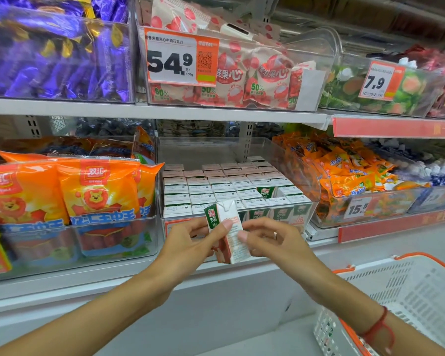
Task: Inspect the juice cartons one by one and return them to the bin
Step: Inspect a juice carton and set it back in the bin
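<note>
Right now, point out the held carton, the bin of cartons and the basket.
held carton (pixel 231 228): head view, white side panel between the two hands.
bin of cartons (pixel 303 173): head view, clear right wall.
basket (pixel 406 281): head view, white mesh side wall.

The juice carton (pixel 228 231) at the centre is smooth printed paperboard with a faint sheen, its top folded and creased. Behind it, at 12 o'clock, the bin (pixel 302 163) is clear, glossy hard plastic. At 9 o'clock the sausage bags (pixel 98 191) are shiny orange plastic film. The purple wrappers (pixel 54 57) at 10 o'clock look like glossy foil, crinkled. The price card (pixel 181 59) at 12 o'clock is flat matt paper. At 4 o'clock the basket (pixel 398 296) is matt white plastic mesh with an orange rim.
</note>
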The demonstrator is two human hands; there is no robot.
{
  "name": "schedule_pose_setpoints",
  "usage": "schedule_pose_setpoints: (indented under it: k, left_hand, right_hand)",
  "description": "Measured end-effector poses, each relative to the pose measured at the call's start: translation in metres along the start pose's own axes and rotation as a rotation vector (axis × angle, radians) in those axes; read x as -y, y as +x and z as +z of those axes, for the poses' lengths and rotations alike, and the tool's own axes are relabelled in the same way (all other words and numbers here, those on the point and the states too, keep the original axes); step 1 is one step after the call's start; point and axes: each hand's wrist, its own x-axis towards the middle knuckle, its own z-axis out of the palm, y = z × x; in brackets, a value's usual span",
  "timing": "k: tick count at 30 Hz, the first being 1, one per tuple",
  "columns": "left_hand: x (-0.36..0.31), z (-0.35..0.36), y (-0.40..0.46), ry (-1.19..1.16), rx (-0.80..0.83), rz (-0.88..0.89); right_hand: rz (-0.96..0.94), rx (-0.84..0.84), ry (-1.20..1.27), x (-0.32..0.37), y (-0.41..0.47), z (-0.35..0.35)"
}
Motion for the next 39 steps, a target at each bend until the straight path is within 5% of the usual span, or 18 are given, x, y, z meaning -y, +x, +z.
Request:
schedule_pose_setpoints:
  k: [5,9,19,23,27,29,39]
  left_hand:
    - [-0.005,-0.001,0.003,-0.041,0.044,-0.014]
    - [-0.007,0.004,-0.001,-0.060,0.095,0.027]
    - [-0.010,-0.003,-0.005,-0.034,0.248,-0.016]
    - [-0.010,-0.002,-0.005,-0.019,0.127,-0.014]
    - [-0.010,0.003,-0.006,-0.032,-0.024,0.011]
    - [-0.010,0.007,-0.007,-0.048,-0.032,0.036]
    - [-0.018,-0.005,-0.006,-0.196,0.090,-0.012]
  right_hand:
    - [0.213,0.208,0.150,0.002,0.007,-0.012]
    - [0.182,0.275,0.107,0.003,0.003,-0.009]
    - [0.132,0.125,0.018,0.006,-0.003,-0.008]
    - [0.121,0.090,0.001,0.005,-0.002,-0.004]
    - [-0.149,-0.238,-0.441,-0.007,-0.003,0.009]
    - [-0.265,-0.268,-0.554,-0.010,-0.005,0.016]
    - [0.161,0.203,0.146,0.003,0.005,-0.004]
